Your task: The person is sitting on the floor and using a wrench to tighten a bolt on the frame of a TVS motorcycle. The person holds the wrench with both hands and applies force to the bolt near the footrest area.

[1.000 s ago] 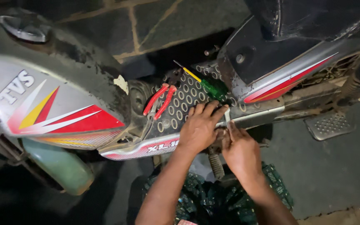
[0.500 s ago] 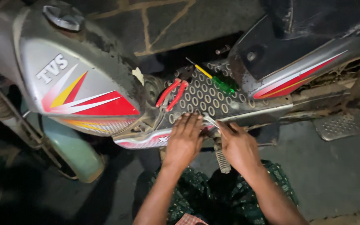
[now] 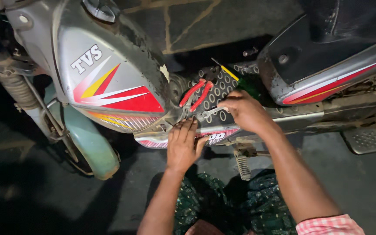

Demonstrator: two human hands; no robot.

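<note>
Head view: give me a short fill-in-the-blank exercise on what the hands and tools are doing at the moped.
1. The right hand holds a small metal ____.
2. The pliers on the footboard have ____ handles.
3. The left hand rests on the footboard's edge with its fingers ____.
4. The moped's front mudguard is ____.

Missing words: wrench; red; flat; green

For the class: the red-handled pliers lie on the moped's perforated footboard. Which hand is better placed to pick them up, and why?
Probably the left hand: it holds nothing and its fingertips rest just below the pliers. The right hand already grips a small spanner.
</note>
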